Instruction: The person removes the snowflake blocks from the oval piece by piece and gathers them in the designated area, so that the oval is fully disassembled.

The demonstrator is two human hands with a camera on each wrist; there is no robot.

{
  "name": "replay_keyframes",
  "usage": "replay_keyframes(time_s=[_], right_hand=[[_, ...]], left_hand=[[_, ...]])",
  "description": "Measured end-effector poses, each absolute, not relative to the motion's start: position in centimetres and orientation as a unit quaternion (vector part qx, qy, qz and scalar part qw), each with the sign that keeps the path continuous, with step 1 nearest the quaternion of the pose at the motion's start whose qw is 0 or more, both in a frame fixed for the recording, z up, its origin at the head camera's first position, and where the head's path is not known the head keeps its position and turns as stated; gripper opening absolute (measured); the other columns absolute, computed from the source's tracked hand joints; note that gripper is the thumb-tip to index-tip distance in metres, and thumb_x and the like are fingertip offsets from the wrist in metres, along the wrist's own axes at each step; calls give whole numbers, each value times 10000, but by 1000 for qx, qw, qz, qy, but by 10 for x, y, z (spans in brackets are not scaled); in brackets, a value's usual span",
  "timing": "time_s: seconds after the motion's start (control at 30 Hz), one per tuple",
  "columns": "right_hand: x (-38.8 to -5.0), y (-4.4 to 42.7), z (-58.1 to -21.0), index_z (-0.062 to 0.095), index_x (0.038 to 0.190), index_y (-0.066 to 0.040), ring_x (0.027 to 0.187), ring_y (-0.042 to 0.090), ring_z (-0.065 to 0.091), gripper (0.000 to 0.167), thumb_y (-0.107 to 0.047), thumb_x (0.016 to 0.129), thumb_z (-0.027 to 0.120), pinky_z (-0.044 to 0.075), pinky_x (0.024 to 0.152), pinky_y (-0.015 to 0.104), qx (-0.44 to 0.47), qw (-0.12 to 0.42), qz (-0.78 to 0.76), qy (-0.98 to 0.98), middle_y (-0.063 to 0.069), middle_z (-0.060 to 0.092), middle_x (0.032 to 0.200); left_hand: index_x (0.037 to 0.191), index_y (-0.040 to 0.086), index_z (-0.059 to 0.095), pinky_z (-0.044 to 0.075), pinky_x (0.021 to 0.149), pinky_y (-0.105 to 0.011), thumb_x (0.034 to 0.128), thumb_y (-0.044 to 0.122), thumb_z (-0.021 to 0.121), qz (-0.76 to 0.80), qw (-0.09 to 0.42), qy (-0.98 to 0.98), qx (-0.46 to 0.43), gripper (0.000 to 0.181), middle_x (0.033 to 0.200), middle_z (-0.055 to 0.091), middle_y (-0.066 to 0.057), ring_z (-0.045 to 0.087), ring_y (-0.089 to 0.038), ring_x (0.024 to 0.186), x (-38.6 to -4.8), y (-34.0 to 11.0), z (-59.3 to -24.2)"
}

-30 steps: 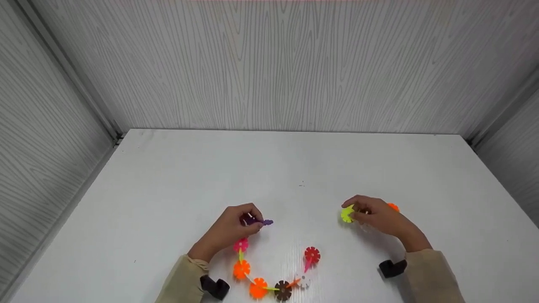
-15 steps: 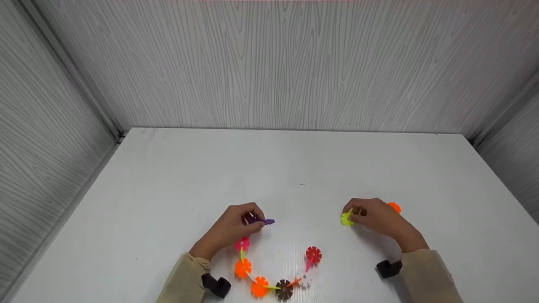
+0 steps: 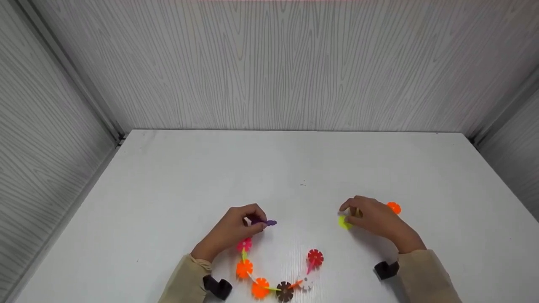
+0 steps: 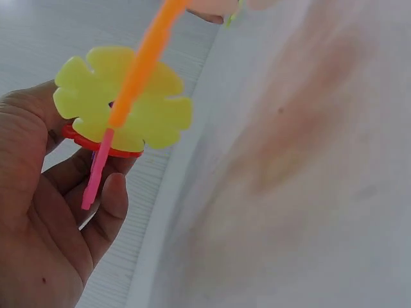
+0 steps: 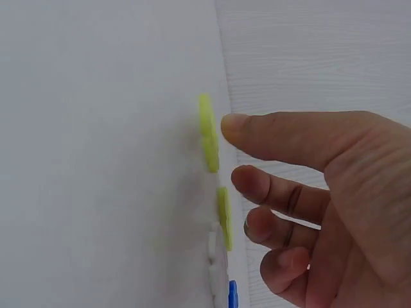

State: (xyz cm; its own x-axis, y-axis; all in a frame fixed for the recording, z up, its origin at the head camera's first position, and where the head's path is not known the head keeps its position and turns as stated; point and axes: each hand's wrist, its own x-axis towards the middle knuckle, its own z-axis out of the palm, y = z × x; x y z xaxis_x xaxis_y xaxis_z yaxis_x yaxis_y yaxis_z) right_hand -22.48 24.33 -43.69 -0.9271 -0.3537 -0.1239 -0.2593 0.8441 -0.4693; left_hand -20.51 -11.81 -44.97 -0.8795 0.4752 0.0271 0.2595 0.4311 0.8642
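Observation:
In the head view my left hand (image 3: 234,227) pinches a purple flower-shaped disc (image 3: 271,222), seen nearly edge-on. Below that hand a curved chain of slotted discs runs from a pink disc (image 3: 244,244) through orange and brown (image 3: 284,291) ones to a red disc (image 3: 315,257). The left wrist view has a yellow disc (image 4: 164,119), an orange one (image 4: 144,67) and a pink one (image 4: 96,176) beside my fingers. My right hand (image 3: 377,216) hovers with fingers apart at a yellow disc (image 3: 344,222); its thumb is close to the yellow disc (image 5: 209,135) in the right wrist view.
An orange disc (image 3: 394,207) lies beyond my right hand. The right wrist view also shows a yellow-green disc (image 5: 225,219), a white one (image 5: 218,266) and a blue one (image 5: 233,295). Wood-grain panels (image 3: 269,67) stand behind the white table (image 3: 189,168).
My right fingers have let go of the yellow disc, which sits slightly lower and to the left and looks flatter. My left hand keeps its pinch, nearly still.

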Motion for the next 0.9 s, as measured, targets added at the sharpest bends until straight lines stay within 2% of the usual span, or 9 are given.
replay_keyframes(time_s=[0.17,0.37,0.63,0.77,0.9], right_hand=[[-223,239,-431,653,1143,-134,756,142,495,240,-178,907,647,437,634,239,-161,105,-240,952,-26,583,887],[-222,230,-425,634,1170,-109,797,146,534,263,-197,922,636,466,663,244,-177,106,-267,941,-16,591,903],[-217,226,-426,597,1189,-84,877,158,578,298,-154,906,657,511,745,255,-191,90,-283,935,72,565,1053],[-215,225,-428,579,1212,-81,882,159,585,325,-160,907,658,514,750,250,-195,98,-295,930,85,551,1082],[-215,222,-429,560,1236,-67,756,149,573,341,-177,923,639,510,662,247,-184,126,-317,922,85,561,1028]], left_hand=[[945,219,687,482,738,-250,911,263,665,479,122,842,214,61,915,676,33,574,-142,847,-205,-117,-450],[988,185,682,495,700,-214,910,262,667,478,149,839,215,110,930,664,-2,558,-160,805,-205,-118,-450],[1138,121,615,493,854,-296,802,263,786,480,210,823,221,403,1016,631,-12,560,-177,927,-204,-116,-449],[1185,133,585,482,940,-350,801,206,783,470,225,823,226,438,1101,611,-4,549,-172,1006,-203,-116,-451],[1207,122,571,474,975,-382,824,148,746,467,222,825,230,422,1126,617,-12,557,-171,1033,-202,-118,-454]])
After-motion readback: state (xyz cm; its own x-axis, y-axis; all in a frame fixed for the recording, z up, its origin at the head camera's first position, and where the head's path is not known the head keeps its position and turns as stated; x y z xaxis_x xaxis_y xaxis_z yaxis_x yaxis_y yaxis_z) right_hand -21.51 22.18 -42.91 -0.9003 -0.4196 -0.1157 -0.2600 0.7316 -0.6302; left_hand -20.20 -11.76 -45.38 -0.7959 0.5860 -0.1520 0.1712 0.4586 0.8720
